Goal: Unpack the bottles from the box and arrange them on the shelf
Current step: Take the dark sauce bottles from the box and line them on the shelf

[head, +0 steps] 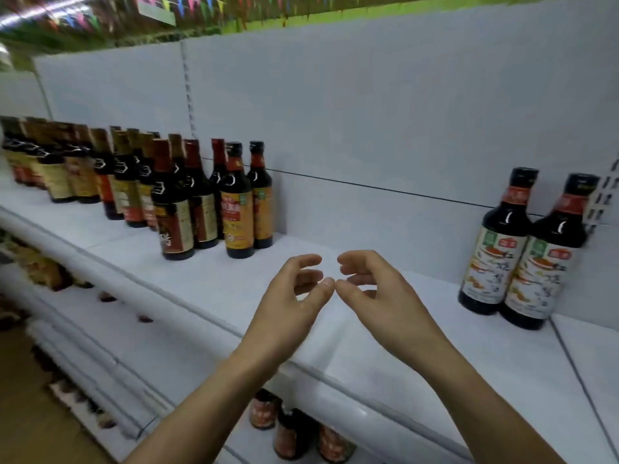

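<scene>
Both hands empty. The left hand [294,293] and right hand [382,293] hover together over the bare middle of the white metal shelf [207,279]. Fingers are loosely curled and grip nothing; the thumb tips touch or nearly touch.

Progress: the box is not in view, so what is left inside cannot be told. On the shelf, a crowded cluster of dark glass bottles with red and gold labels [174,209] stands upright at the left, several rows deep. A pair of dark bottles with white and orange labels [495,249] stands at the right against the white back panel [368,112], the two touching each other. A wide gap lies between the two groups, so the task looks partly done, with room for many more. The likely next step is reaching back to the box for another bottle.

Around: more dark bottles on the lower shelf [294,433], below the front edge. Coloured bunting flags [187,3] hang overhead, blurred. Nothing stands in the gap under the hands; the shelf's front lip is the only thing to get over.
</scene>
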`<move>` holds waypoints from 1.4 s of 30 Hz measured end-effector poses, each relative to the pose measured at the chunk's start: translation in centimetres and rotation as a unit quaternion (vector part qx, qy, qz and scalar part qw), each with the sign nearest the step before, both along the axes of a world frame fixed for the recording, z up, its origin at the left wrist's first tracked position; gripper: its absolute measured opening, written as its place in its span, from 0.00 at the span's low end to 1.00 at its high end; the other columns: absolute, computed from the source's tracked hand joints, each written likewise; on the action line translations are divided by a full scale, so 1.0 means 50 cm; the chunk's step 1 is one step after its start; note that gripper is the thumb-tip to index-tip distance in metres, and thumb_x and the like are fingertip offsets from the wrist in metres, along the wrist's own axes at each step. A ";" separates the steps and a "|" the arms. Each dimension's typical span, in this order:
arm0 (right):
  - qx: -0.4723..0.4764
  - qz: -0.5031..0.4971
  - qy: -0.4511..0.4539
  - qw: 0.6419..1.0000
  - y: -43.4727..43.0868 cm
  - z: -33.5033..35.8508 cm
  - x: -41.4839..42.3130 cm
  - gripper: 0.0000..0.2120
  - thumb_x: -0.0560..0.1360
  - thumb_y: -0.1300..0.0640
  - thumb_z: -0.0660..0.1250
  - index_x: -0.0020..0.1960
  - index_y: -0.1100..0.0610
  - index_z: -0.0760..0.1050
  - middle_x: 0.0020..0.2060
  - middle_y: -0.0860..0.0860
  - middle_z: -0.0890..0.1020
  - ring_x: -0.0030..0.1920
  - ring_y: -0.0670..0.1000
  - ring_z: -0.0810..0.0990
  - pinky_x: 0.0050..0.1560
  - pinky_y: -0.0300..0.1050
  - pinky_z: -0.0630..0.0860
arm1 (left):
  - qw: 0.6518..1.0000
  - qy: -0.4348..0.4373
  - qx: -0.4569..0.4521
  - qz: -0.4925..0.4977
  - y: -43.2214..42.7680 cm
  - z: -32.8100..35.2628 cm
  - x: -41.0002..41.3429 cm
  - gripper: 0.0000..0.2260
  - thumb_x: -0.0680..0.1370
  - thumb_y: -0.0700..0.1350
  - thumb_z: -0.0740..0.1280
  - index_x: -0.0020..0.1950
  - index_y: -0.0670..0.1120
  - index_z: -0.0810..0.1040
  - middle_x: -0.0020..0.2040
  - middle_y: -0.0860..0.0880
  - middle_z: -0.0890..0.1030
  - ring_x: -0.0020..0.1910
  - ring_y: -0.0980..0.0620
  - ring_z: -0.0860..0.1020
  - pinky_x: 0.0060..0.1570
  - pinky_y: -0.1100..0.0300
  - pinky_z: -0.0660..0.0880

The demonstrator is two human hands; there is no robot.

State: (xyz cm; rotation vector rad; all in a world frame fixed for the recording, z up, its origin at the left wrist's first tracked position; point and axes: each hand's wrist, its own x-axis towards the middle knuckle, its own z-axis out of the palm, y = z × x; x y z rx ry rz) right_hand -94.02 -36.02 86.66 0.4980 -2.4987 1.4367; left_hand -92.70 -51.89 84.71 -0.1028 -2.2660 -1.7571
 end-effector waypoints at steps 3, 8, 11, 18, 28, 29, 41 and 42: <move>-0.001 0.059 -0.017 0.998 -0.104 -0.019 0.019 0.13 0.80 0.50 0.66 0.64 0.41 0.73 0.59 0.38 0.79 0.59 0.37 0.77 0.55 0.33 0.74 | 0.999 -0.015 -0.009 0.050 -0.103 -0.020 0.061 0.16 0.81 0.53 0.68 0.68 0.60 0.73 0.61 0.60 0.79 0.61 0.65 0.77 0.51 0.72 0.72; 0.008 0.145 -0.051 0.988 -0.270 -0.058 0.075 0.13 0.81 0.50 0.67 0.64 0.40 0.73 0.59 0.37 0.78 0.58 0.36 0.77 0.49 0.31 0.74 | 0.990 -0.051 0.003 0.133 -0.262 -0.067 0.189 0.18 0.81 0.53 0.68 0.70 0.60 0.71 0.64 0.57 0.78 0.65 0.61 0.75 0.60 0.63 0.74; 0.004 0.198 -0.072 0.978 -0.373 -0.092 0.124 0.14 0.80 0.50 0.67 0.64 0.41 0.73 0.59 0.39 0.78 0.58 0.37 0.77 0.49 0.32 0.73 | 0.980 -0.063 0.001 0.189 -0.351 -0.097 0.284 0.19 0.81 0.54 0.68 0.71 0.58 0.71 0.64 0.57 0.78 0.65 0.60 0.75 0.63 0.57 0.76; 0.021 0.295 -0.102 0.950 -0.559 -0.192 0.226 0.13 0.80 0.50 0.67 0.62 0.40 0.71 0.57 0.39 0.78 0.53 0.37 0.79 0.45 0.33 0.75 | 0.954 -0.086 0.030 0.286 -0.491 -0.172 0.457 0.19 0.81 0.50 0.68 0.72 0.55 0.71 0.63 0.55 0.78 0.60 0.62 0.77 0.52 0.67 0.77; 0.109 0.422 -0.159 0.886 -0.747 -0.393 0.288 0.16 0.80 0.51 0.68 0.67 0.45 0.74 0.58 0.40 0.79 0.59 0.39 0.77 0.62 0.46 0.78 | 0.874 -0.181 0.106 0.438 -0.586 -0.344 0.599 0.18 0.82 0.48 0.68 0.71 0.55 0.70 0.63 0.54 0.77 0.59 0.63 0.76 0.46 0.77 0.73; 0.117 0.434 -0.170 0.877 -0.758 -0.416 0.290 0.17 0.80 0.51 0.68 0.67 0.46 0.74 0.59 0.41 0.79 0.58 0.40 0.78 0.62 0.46 0.78 | 0.866 -0.194 0.112 0.447 -0.585 -0.365 0.606 0.18 0.82 0.48 0.68 0.71 0.55 0.70 0.63 0.54 0.77 0.58 0.64 0.76 0.44 0.79 0.73; 0.217 0.533 -0.280 0.768 -0.825 -0.747 0.286 0.13 0.81 0.54 0.68 0.64 0.48 0.76 0.55 0.46 0.81 0.56 0.44 0.80 0.50 0.34 0.76 | 0.769 -0.311 0.161 0.535 -0.568 -0.663 0.612 0.19 0.82 0.48 0.67 0.72 0.53 0.70 0.63 0.54 0.74 0.61 0.59 0.75 0.45 0.74 0.72; 0.226 0.537 -0.290 0.759 -0.822 -0.775 0.289 0.13 0.81 0.55 0.68 0.65 0.49 0.75 0.55 0.47 0.81 0.56 0.45 0.80 0.51 0.35 0.76 | 0.764 -0.320 0.163 0.536 -0.561 -0.689 0.612 0.18 0.82 0.48 0.67 0.72 0.52 0.70 0.60 0.56 0.74 0.58 0.61 0.75 0.44 0.76 0.72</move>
